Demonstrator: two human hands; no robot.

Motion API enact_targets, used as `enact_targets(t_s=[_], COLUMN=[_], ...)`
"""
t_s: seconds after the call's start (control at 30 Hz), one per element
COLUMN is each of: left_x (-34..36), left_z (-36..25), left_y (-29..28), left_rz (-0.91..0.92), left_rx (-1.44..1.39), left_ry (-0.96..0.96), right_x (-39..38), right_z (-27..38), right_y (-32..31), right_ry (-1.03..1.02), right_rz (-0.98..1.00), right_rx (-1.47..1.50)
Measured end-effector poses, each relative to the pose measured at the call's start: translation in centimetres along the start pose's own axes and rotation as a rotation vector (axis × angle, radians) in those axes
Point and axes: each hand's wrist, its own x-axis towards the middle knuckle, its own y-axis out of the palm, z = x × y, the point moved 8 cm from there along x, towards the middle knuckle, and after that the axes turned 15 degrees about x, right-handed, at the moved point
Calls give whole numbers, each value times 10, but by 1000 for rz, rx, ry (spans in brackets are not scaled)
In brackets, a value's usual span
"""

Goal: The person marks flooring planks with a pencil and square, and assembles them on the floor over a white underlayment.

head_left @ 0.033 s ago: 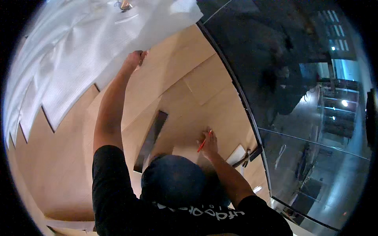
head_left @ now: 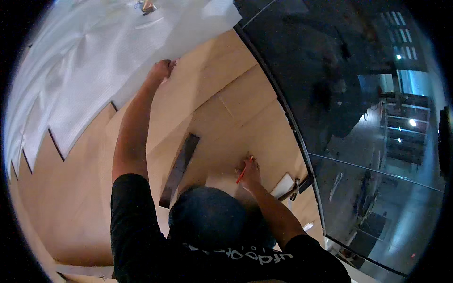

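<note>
"What's leftmost?"
"Wrinkled white foam sheeting (head_left: 96, 82), left of the left hand (head_left: 162, 70), which curls at an edge of pale-brown wooden planks (head_left: 214, 63); I can't tell whether it grips."
"Next?"
"A long, dark, flat strip (head_left: 180, 170), left of the right hand (head_left: 250, 172)."
"And that hand?"
"Pinching a slim red pencil (head_left: 242, 174); a dark hammer-like tool (head_left: 296, 187) lies just right."

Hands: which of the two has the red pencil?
The right hand: the red pencil lies across its fingers. The left hand, farther forward beside the white sheet, shows no pencil.
</note>
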Motion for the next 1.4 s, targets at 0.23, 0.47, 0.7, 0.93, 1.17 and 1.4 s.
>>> enact_targets(t_s=[0.23, 0.47, 0.7, 0.93, 1.17, 1.4], left_x=[9, -213, -406, -377, -360, -358], left_z=[-19, 19, 121, 73, 63, 65], left_y=[-5, -84, -12, -15, -20, -19], left_rz=[-42, -536, -347, -206, -315, -327], left_rx=[123, 324, 242, 557, 481, 489], left_ry=[-29, -289, -441, -489, -387, -400], right_x=[0, -5, -5, -4, -7, -5], right_z=[-22, -63, -40, -56, -47, -52], right_y=[13, 4, 2, 8, 3, 5], right_ry=[-267, -132, -223, -338, -245, -327], right_rz=[-136, -99, -157, -252, -189, -227], right_rx=[-148, -18, -86, -56, 47, -9])
